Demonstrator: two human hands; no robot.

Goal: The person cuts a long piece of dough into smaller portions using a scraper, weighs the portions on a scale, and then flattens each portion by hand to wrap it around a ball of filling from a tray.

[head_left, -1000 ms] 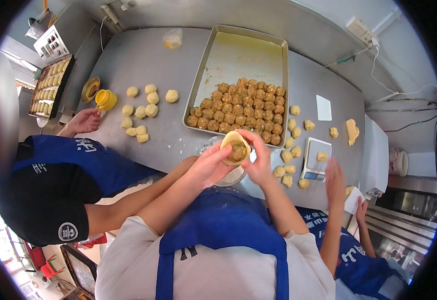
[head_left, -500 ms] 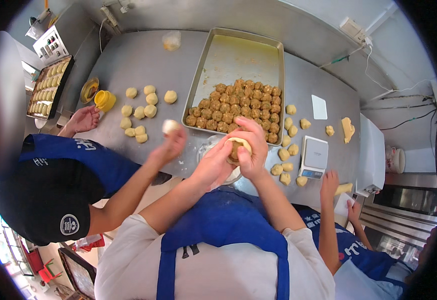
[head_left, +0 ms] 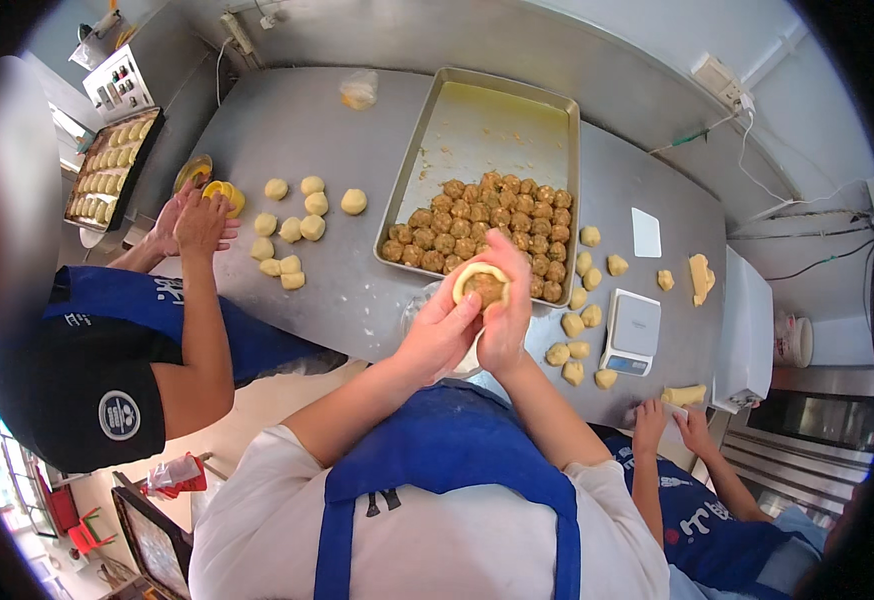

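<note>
Between my two hands, in front of the metal tray, is a pale dough wrapper around a brown filling ball. The filling shows in its open top. My left hand grips it from the left, thumb at the rim. My right hand cups its right side, fingers reaching up behind it. The nearer half of the tray carries rows of brown filling balls. Under my hands a bowl with something white in it is mostly hidden.
Dough balls lie left of the tray, several dough pieces right of it, beside a scale. A co-worker's hands are at a yellow container on the left; another's hands hold a scraper by dough at right.
My hands have turned the wrapper so its open top and filling show more. The left co-worker's hand has moved from beside me to the yellow container; the right co-worker's hands have come together.
</note>
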